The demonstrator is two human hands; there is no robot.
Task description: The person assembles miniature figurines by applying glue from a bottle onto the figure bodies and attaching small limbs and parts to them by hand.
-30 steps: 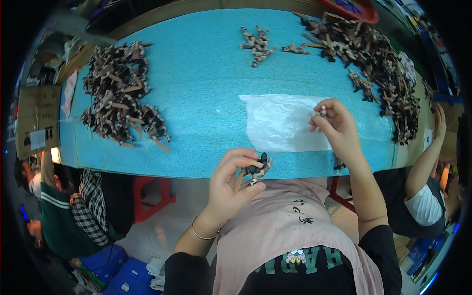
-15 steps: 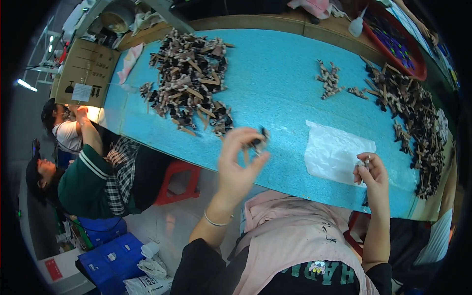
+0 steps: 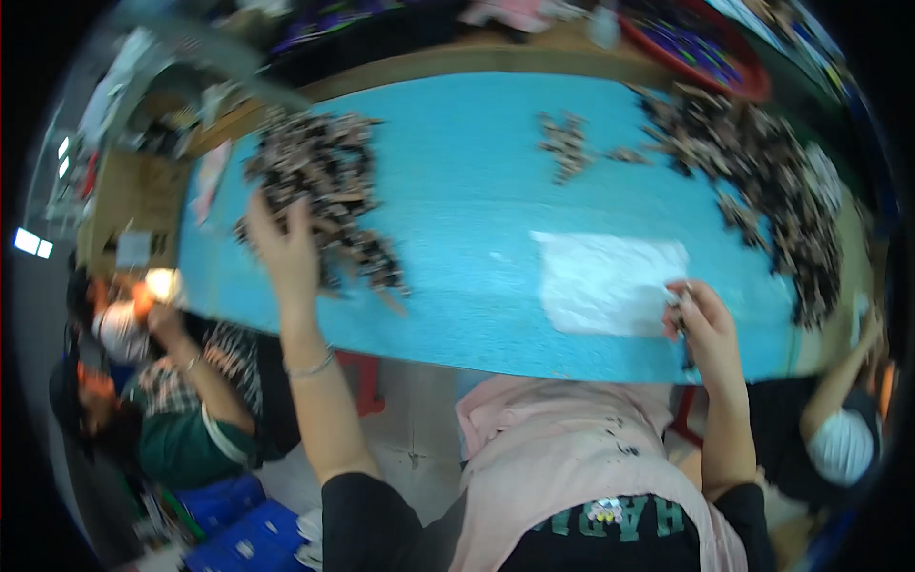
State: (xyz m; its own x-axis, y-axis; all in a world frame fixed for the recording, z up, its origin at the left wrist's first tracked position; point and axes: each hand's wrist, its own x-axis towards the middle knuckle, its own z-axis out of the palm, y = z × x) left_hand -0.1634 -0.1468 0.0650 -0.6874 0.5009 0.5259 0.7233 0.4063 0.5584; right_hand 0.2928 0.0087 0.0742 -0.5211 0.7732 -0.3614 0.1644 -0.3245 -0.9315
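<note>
My left hand (image 3: 286, 250) reaches over the near edge of the left pile of small brown, black and whitish parts (image 3: 329, 157). Its fingers are spread and blurred by motion, and I see nothing between them. My right hand (image 3: 707, 329) hovers by the right edge of a white translucent sheet (image 3: 605, 286). Thumb and fingers there pinch a small dark-and-pale figure-like part (image 3: 677, 313), mostly hidden by the fingers. A smaller group of similar parts (image 3: 564, 148) lies farther back on the blue tabletop (image 3: 457, 191).
A larger pile of such parts (image 3: 801, 210) covers the table's right side. Behind it stands a red basin (image 3: 753, 81) with purple and green things. A cardboard box (image 3: 133, 214) is at the left end. People sit to the left (image 3: 191, 439) and right (image 3: 843, 448).
My left hand has swung left and away from me to the left pile; the small dark part it held is no longer visible in it. My right hand keeps its pinch. The view has shifted.
</note>
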